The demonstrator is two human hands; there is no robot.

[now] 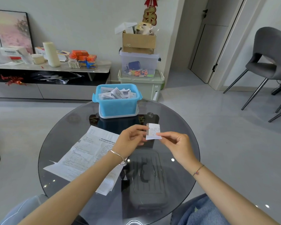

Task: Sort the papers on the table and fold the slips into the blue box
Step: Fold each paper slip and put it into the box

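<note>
A small folded white slip (153, 131) is held above the round glass table (177, 127). My left hand (130, 140) pinches its left edge and my right hand (175, 143) pinches its lower right corner. The blue box (117, 106) stands at the table's far side on a clear lid, with several folded slips (118, 93) inside. A stack of large printed papers (88, 153) lies flat on the table's left half, partly under my left forearm.
A grey chair (269, 62) stands at the right. Stacked storage bins and a cardboard box (139, 41) sit behind the table. A low cabinet (47, 69) with clutter runs along the left wall. A dark case shows beneath the glass.
</note>
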